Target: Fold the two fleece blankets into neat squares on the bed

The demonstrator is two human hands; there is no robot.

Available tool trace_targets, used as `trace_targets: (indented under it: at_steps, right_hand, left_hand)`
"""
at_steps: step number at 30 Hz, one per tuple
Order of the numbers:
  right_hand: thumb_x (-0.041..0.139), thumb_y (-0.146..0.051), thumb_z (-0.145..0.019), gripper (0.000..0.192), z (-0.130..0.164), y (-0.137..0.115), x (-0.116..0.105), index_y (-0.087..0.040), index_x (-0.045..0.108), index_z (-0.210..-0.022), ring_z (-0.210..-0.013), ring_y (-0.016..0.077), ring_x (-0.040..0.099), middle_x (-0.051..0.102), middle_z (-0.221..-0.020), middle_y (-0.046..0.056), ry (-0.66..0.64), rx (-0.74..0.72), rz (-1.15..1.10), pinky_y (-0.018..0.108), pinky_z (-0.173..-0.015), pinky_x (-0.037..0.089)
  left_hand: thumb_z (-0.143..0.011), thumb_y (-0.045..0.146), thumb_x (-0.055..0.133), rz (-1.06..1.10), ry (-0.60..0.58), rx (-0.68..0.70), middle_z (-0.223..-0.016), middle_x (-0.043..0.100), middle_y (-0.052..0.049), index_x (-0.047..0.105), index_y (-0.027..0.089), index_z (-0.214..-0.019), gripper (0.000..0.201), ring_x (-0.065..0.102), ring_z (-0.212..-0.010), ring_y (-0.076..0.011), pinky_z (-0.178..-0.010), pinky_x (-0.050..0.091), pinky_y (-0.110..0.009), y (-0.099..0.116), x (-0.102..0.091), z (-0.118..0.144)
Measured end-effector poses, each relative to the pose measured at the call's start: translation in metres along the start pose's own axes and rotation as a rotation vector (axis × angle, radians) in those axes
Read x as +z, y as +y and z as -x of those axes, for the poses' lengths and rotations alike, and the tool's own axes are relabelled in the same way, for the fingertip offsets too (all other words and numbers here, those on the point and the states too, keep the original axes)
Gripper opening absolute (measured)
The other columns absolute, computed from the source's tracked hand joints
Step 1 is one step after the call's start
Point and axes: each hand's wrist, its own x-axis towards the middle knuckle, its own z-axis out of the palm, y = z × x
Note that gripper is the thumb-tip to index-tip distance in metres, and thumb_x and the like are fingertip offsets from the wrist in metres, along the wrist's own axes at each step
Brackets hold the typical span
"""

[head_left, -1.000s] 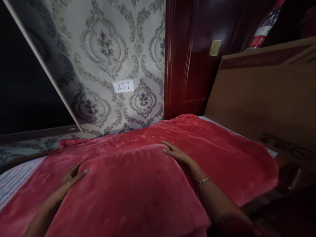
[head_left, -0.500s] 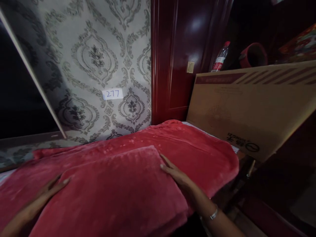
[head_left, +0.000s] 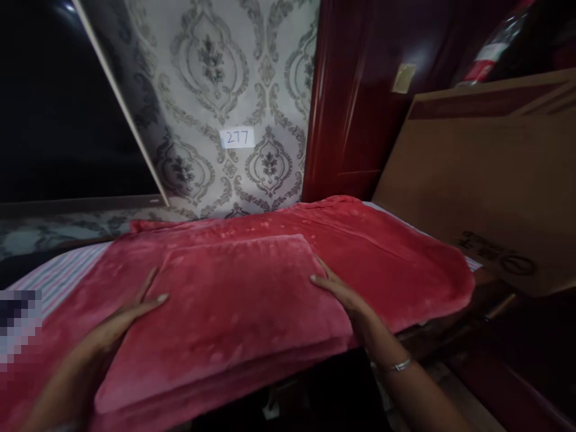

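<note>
A folded red plush blanket (head_left: 238,300) lies in a flat, layered bundle in front of me. Its front edge shows at least two thick layers. My left hand (head_left: 130,312) is at the bundle's left side, thumb on top and the other fingers along the edge, partly hidden. On the right side my right hand (head_left: 337,288) holds the edge the same way, thumb over the plush. Beneath and behind the bundle spreads more red plush fabric (head_left: 382,264), bunched toward the wall; I cannot tell whether it joins the bundle.
A pink-and-grey striped sheet (head_left: 67,270) shows at the left. A large cardboard box (head_left: 477,162) stands at the right with a plastic bottle (head_left: 486,60) behind its top edge. Behind are patterned wallpaper (head_left: 211,66), a "277" label (head_left: 237,137) and a dark screen (head_left: 67,120).
My view has turned left and down, so the scene sits farther right and higher. The bundle's layered front edge and the striped sheet show more. Both hands remain at the bundle's sides.
</note>
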Motion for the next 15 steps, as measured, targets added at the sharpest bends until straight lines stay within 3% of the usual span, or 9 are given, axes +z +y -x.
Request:
trace_targets:
  at_steps: [2,5,10,13,15]
  right_hand:
    - [0.077,-0.055,-0.069,0.105,0.000,-0.002,0.001,-0.034,0.024,-0.157,-0.140,0.0314,0.043,0.037,-0.159,0.003,0.012,-0.037,0.023,0.049,-0.114,0.039]
    - [0.080,-0.053,-0.066,0.103,-0.006,-0.015,0.000,-0.033,0.032,-0.155,-0.147,0.0302,0.032,0.031,-0.162,0.000,0.080,-0.146,0.140,0.047,-0.118,0.033]
    - [0.079,-0.052,-0.070,0.090,-0.012,-0.055,-0.012,-0.034,0.041,-0.150,-0.151,0.0280,0.023,0.033,-0.160,-0.002,0.128,-0.334,0.258,0.044,-0.122,0.022]
    - [0.077,-0.051,-0.072,0.087,-0.011,-0.064,-0.025,-0.036,0.040,-0.150,-0.149,0.0288,0.027,0.035,-0.160,-0.003,0.196,-0.381,0.242,0.047,-0.120,0.027]
    - [0.079,-0.051,-0.070,0.090,-0.010,-0.055,-0.033,-0.036,0.040,-0.150,-0.147,0.0297,0.032,0.036,-0.159,-0.001,0.238,-0.351,0.210,0.047,-0.118,0.031]
  left_hand:
    - [-0.051,0.067,0.084,0.054,-0.043,-0.027,-0.155,0.043,-0.004,0.016,0.036,-0.157,0.130,0.054,-0.132,-0.0294,-0.096,0.056,-0.034,0.001,0.000,0.011]
    - [-0.061,0.057,0.082,0.029,0.020,0.001,-0.159,0.037,-0.005,0.015,0.034,-0.158,0.121,0.053,-0.132,-0.0312,-0.102,0.052,-0.038,0.014,0.001,0.016]
    - [-0.077,0.041,0.071,-0.082,0.132,0.271,-0.164,0.026,0.000,0.025,0.026,-0.157,0.093,0.030,-0.148,-0.0254,-0.120,0.027,-0.036,0.059,-0.002,0.016]
    - [-0.077,0.043,0.073,-0.008,0.110,0.360,-0.163,0.029,0.000,0.027,0.027,-0.156,0.093,0.035,-0.145,-0.0277,-0.117,0.033,-0.035,0.074,0.004,0.012]
    - [-0.074,0.046,0.077,0.064,0.057,0.311,-0.161,0.033,-0.005,0.022,0.026,-0.157,0.102,0.044,-0.140,-0.0295,-0.113,0.040,-0.036,0.071,0.016,0.005]
